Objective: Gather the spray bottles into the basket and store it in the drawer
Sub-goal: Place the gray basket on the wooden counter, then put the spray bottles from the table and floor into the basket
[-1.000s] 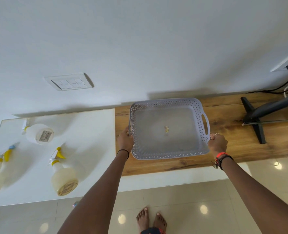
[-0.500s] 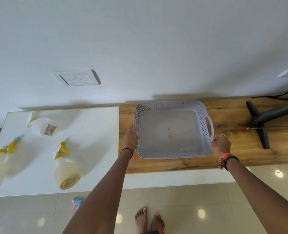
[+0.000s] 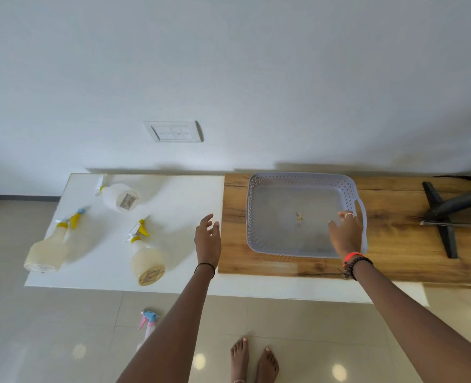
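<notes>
Down at floor level, bare feet (image 3: 253, 363) on the tiles, and a pink-and-blue spray bottle (image 3: 147, 323) stands on the floor just left of the left forearm. Up on the counter, the left hand (image 3: 207, 239) hovers with fingers spread, gripping nothing, over the seam where the white surface (image 3: 179, 205) meets the wooden board (image 3: 394, 258). Just to its left stands a yellow-capped spray bottle (image 3: 146, 258); another (image 3: 49, 247) sits well off near the white top's left edge. The right hand (image 3: 346, 236) is loose and empty too, fingers relaxed over the near right corner of the grey basket (image 3: 298, 179), which rests on the wood with only a small scrap inside. Farther back, a white spray bottle (image 3: 118, 196) stands near the wall, beneath a switch plate (image 3: 175, 131). A black stand (image 3: 441, 217) is on the far right.
</notes>
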